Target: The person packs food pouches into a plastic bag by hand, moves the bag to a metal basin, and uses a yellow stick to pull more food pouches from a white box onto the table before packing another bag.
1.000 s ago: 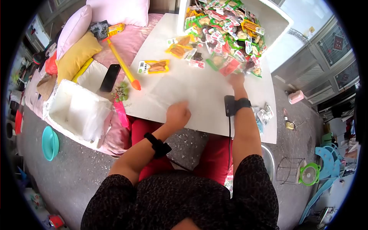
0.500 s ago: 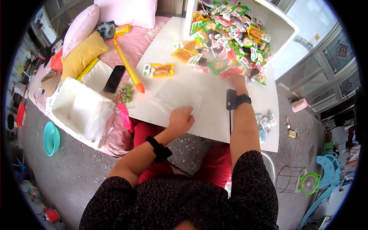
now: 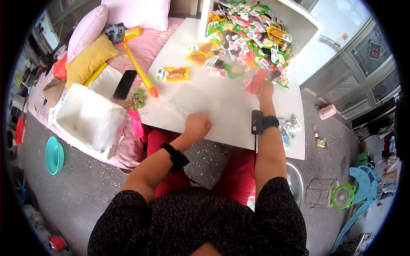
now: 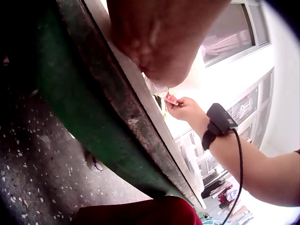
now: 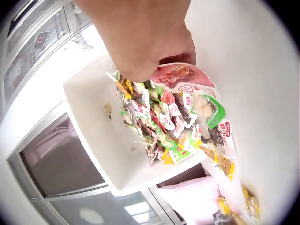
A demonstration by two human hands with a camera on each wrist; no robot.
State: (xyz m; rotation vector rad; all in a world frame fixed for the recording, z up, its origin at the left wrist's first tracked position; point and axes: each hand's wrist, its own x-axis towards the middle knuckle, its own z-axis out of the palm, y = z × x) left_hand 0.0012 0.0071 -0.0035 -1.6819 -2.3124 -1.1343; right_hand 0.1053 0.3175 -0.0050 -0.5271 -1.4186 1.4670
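Note:
My right hand [image 3: 265, 90] pinches a red packet [image 3: 255, 81] over the table, at the near side of a packet heap; the right wrist view shows the red packet [image 5: 185, 77] beneath the curled fingers. A green-edged packet [image 3: 235, 69] lies just left of it. At the table's near edge, my left hand [image 3: 198, 126] has curled fingers at the edge of a clear plastic bag [image 3: 185, 99] spread flat. Its fingertips are hidden. Many mixed packets [image 3: 252, 36] spill from a white foam box [image 3: 305, 36]. A yellow packet [image 3: 172, 74] lies apart at left.
Left of the table [image 3: 162, 113] are green fruit [image 3: 136, 98], a yellow-orange tube [image 3: 139, 68], a black phone [image 3: 125, 84] and a white foam box with plastic sheets [image 3: 81, 115]. Silvery packets [image 3: 292, 126] lie at the table's right edge.
The red packet at my right hand has shifted slightly toward me and turned. The green-edged packet now lies a little farther left, apart from it. My left hand has stayed by the clear bag.

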